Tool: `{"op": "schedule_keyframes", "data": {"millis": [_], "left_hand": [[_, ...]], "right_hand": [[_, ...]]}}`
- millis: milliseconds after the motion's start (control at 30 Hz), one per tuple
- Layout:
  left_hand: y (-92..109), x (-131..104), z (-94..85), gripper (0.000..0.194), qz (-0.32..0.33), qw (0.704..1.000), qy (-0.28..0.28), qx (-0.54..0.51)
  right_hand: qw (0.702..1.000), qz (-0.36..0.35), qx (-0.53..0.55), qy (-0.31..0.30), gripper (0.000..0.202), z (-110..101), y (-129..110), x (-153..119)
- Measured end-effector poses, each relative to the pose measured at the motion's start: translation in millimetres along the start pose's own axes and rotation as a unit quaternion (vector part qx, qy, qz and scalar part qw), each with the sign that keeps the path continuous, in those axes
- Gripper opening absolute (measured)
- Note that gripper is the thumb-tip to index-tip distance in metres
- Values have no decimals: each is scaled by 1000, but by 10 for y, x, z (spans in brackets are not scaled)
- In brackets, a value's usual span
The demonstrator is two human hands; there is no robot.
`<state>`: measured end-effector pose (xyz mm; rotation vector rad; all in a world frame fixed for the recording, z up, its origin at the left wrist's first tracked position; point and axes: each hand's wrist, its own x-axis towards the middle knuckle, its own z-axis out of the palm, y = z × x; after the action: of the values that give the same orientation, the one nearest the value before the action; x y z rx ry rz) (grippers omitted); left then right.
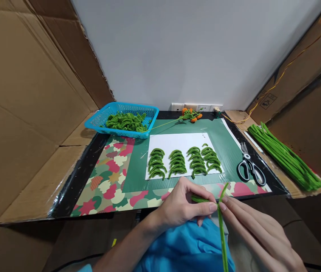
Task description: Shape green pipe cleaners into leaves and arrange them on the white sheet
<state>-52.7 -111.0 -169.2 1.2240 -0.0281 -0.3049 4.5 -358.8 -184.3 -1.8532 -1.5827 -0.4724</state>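
Near the table's front edge, my left hand (187, 204) pinches a bundle of green fuzzy stems (198, 198) between thumb and fingers. Close beside it on the right, my right hand (251, 223) has its thumb and fingertips pressed on a long green stem (223, 238), which crosses the bundle at my left fingertips and hangs down over the lap. Beyond the hands, curved green pieces (177, 162) lie in several-piece columns on a white sheet (174, 140).
A blue basket (115, 131) of green pieces stands at the back left. Orange and green flowers (192, 114) lie near the wall sockets. Black-handled scissors (249, 166) are at the right, beside a bundle of long green stems (285, 156). Cardboard walls flank the table.
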Motion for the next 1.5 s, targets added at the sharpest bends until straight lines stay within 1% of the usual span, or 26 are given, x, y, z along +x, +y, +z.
{"op": "schedule_keyframes", "data": {"millis": [167,233,333,400,433,467,500,533,567,633,667,700,733,767,800,867,900,967,1033,1167,1233,1300,1400,1433,1467,1500], "left_hand": [[-31,-21,11,24,37,997,0,66],[-9,-43,40,21,62,991,5,115],[29,-64,115,16,112,969,39,217],[27,-62,156,17,151,945,48,287],[12,-56,166,19,175,929,47,321],[-11,-47,167,22,203,910,42,359],[-39,-37,159,23,236,885,34,400],[-68,-26,146,22,269,856,23,440],[-95,-15,130,20,298,828,1,474],[-127,5,101,13,336,789,-50,511],[-130,13,95,12,345,780,-69,518],[-124,20,95,11,347,781,-77,514],[-111,26,102,12,341,792,-73,502],[-94,31,112,14,324,813,-61,481],[-76,36,125,17,295,842,-43,450],[-45,42,149,19,220,901,-5,375],[-35,44,157,19,185,921,9,342],[-31,44,165,19,137,945,23,297],[-38,40,167,22,119,953,27,277],[-40,23,163,27,109,957,33,267],[-34,15,153,28,106,959,34,260],[-36,12,137,25,91,968,39,230],[-62,10,114,24,44,987,44,146],[-72,8,110,25,37,990,45,131],[-79,6,110,24,39,989,49,130],[-82,3,112,23,49,987,54,144]], "right_hand": [[999,-33,-10,21,42,13,32,8],[998,-22,-26,49,39,68,5,17],[991,62,-27,111,33,207,-95,56],[980,156,40,118,26,299,-163,78],[965,216,94,116,18,333,-186,82],[941,283,158,100,10,353,-198,80],[904,352,229,81,9,359,-200,73],[855,420,301,53,20,351,-190,61],[796,481,368,21,32,331,-173,47],[675,566,473,-24,49,264,-128,21],[628,593,503,-34,54,227,-106,12],[599,608,520,-40,56,193,-88,8],[588,612,527,-43,55,163,-77,10],[595,608,524,-42,54,140,-73,19],[615,597,515,-36,52,122,-76,36],[673,567,475,-13,46,101,-102,93],[702,553,449,4,43,95,-120,128],[744,530,405,28,38,85,-154,199],[760,520,389,35,37,84,-170,249],[752,514,412,35,37,135,-158,251],[760,498,415,41,32,174,-156,225],[793,470,381,64,24,198,-161,200],[869,397,275,110,10,182,-162,184],[880,385,255,110,10,166,-157,186],[881,385,255,103,10,151,-149,191],[872,397,273,92,12,137,-139,198]]}}
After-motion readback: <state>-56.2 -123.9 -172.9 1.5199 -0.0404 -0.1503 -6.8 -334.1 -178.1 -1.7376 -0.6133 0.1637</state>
